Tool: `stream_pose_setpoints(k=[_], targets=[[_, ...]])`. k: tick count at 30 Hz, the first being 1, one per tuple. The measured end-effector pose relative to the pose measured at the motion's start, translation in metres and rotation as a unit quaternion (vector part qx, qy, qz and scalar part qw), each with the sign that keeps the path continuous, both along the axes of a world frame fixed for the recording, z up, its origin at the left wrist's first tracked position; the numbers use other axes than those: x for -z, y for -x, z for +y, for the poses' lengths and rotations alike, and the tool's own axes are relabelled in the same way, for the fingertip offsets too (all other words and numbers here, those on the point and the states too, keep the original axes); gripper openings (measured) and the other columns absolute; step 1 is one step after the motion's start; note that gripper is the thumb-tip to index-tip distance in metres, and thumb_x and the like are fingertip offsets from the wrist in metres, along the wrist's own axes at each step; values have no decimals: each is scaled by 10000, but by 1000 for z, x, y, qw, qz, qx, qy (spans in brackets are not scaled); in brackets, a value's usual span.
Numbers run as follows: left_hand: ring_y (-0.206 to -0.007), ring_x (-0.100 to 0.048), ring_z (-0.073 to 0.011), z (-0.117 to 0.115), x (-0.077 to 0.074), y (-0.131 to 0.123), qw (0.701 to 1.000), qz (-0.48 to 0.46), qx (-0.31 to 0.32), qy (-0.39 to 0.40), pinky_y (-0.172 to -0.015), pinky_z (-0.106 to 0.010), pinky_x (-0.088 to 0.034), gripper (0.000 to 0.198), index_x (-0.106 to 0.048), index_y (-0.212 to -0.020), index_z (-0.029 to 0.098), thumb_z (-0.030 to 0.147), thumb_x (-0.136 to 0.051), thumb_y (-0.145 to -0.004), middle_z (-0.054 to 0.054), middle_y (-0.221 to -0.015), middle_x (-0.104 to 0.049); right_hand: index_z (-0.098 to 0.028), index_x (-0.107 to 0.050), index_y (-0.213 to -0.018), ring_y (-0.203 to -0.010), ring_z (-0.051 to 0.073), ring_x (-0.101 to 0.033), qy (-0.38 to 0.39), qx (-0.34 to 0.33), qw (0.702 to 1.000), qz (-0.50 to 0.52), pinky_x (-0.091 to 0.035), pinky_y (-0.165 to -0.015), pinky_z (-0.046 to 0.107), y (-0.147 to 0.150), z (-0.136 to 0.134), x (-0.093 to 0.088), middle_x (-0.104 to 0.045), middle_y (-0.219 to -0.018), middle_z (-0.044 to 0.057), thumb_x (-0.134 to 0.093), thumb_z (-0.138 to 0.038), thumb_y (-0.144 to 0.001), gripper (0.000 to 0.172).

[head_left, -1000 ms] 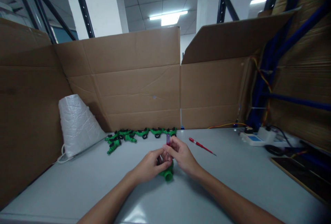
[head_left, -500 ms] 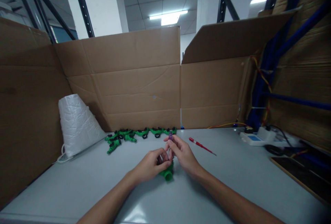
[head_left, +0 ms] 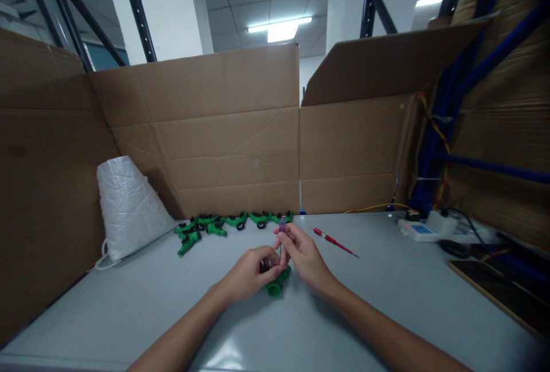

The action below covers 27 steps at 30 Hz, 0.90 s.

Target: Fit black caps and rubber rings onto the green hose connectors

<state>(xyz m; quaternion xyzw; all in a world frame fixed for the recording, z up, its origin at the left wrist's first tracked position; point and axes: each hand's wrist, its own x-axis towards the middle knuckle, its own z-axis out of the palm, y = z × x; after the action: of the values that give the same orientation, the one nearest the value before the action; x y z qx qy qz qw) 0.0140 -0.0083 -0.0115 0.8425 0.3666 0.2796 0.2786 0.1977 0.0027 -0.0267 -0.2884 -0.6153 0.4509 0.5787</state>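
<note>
My left hand (head_left: 256,270) is closed around a green plastic toy (head_left: 275,288) with a flared round end facing me, just above the table. Its fingers cover most of the toy. My right hand (head_left: 304,254) pinches a small screwdriver (head_left: 282,226) by its purple handle. The thin shaft points down to the toy, between the fingertips of both hands; where its tip sits is hidden. Farther back on the table lie several similar green toys (head_left: 210,226) with black wheels.
A red screwdriver (head_left: 336,242) lies right of my hands on the grey table (head_left: 141,309). At the left stands a white padded bag (head_left: 129,211). Cardboard walls (head_left: 232,154) close off the back and sides. A power strip (head_left: 423,230) with cables and a dark board (head_left: 498,289) are at the right.
The green toy has turned a little in my left hand, its flared end shifting slightly up and left. The purple screwdriver stays in nearly the same place.
</note>
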Motion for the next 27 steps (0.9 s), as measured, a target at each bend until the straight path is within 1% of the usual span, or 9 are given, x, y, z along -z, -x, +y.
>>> stream_pose_setpoints(k=[3, 6, 9, 12, 15, 18, 20, 24, 27], targets=[[-783, -571, -162, 2, 1, 1, 999, 9, -3, -32, -732, -251, -431, 222, -688, -915, 166, 372, -644, -985, -34, -867, -657, -227, -552, -1092, -499, 113, -601, -17, 21, 1000, -12, -482, -488, 248, -2, 0, 0, -685, -896, 6, -547, -634, -1009, 415], [-882, -596, -196, 3, 1, 2, 998, 18, -3, -64, -815, -281, -454, 183, -698, -922, 180, 347, -650, -979, -49, -902, -671, -237, -545, -1128, -494, 117, -598, -38, 51, 997, -38, -471, -474, 246, -5, -1, -1, -681, -868, -1, -524, -595, -1033, 371], [-948, -596, -219, 4, 0, 3, 996, 23, -5, -82, -872, -311, -455, 155, -701, -933, 187, 329, -653, -975, -60, -936, -684, -249, -532, -1183, -491, 126, -600, -59, 90, 991, -81, -461, -469, 249, -8, -2, -1, -680, -840, -8, -512, -555, -1049, 335], [-981, -594, -228, 4, -1, 3, 996, 23, -11, -91, -906, -328, -450, 136, -700, -937, 193, 313, -651, -977, -63, -967, -694, -257, -512, -1247, -494, 135, -587, -78, 124, 983, -113, -470, -501, 261, -11, -3, -1, -675, -804, -15, -524, -525, -1050, 333], [-1016, -599, -238, 4, -2, 3, 995, 15, -22, -100, -939, -342, -445, 125, -692, -929, 197, 297, -639, -981, -69, -993, -705, -251, -512, -1289, -526, 154, -578, -93, 158, 973, -139, -452, -530, 270, -14, -2, -3, -668, -768, -15, -541, -483, -1045, 339], [-1013, -602, -246, 5, -2, 3, 992, 14, -52, -111, -932, -350, -446, 131, -684, -926, 199, 296, -621, -985, -72, -972, -702, -236, -537, -1305, -561, 175, -569, -110, 196, 961, -164, -427, -564, 278, -18, 0, -5, -631, -699, -28, -561, -438, -1027, 345], [-989, -603, -244, 5, -2, 3, 990, 15, -75, -120, -917, -348, -447, 139, -671, -909, 202, 297, -607, -988, -65, -955, -696, -228, -551, -1315, -556, 178, -542, -115, 218, 953, -177, -405, -571, 277, -21, 3, -6, -582, -656, -47, -567, -415, -1015, 354], [-927, -604, -229, 8, 0, 4, 981, -10, -129, -146, -894, -340, -445, 157, -639, -873, 208, 295, -584, -991, -46, -908, -674, -228, -556, -1371, -536, 182, -497, -120, 242, 943, -195, -355, -570, 274, -26, 10, -4, -500, -616, -70, -561, -380, -1000, 402], [-890, -604, -227, 10, 1, 6, 976, -31, -159, -148, -848, -328, -451, 165, -632, -868, 208, 305, -577, -989, -46, -881, -668, -231, -537, -1419, -548, 195, -538, -124, 264, 921, -260, -357, -593, 282, -31, 14, -3, -544, -628, -59, -526, -344, -1000, 434]])
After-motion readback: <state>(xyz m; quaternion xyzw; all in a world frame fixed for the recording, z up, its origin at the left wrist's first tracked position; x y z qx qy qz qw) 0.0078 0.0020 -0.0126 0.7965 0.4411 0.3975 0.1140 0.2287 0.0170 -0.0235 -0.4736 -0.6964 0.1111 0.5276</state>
